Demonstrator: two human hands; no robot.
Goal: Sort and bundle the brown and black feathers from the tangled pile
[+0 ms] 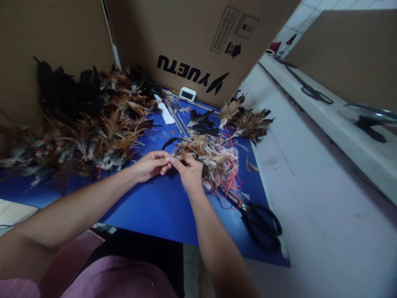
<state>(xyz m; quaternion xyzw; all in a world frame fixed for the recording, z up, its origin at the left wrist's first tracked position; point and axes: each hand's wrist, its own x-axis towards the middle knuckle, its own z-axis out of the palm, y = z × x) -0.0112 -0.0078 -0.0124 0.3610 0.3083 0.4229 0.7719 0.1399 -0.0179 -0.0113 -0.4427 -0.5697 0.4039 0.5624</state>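
My left hand (154, 166) and my right hand (190, 173) meet over the blue table surface (151, 211), with thumbs and fingertips pinched together. What lies between the fingertips is too small and hidden to make out. Right behind and beside my right hand is a loose heap of brown and pale feathers (214, 155), mixed with pink string (232, 182). A dark curved feather (170, 142) sticks out just beyond the fingers. Black-handled scissors (262, 225) lie to the right, their blades partly under the heap.
Many brown feather bundles (105, 128) and black feathers (68, 91) cover the left side. Two brown bundles (248, 118) and some black feathers (203, 122) lie at the back, near thin sticks (178, 118) and a small white digital clock (187, 94). Cardboard (186, 33) stands behind.
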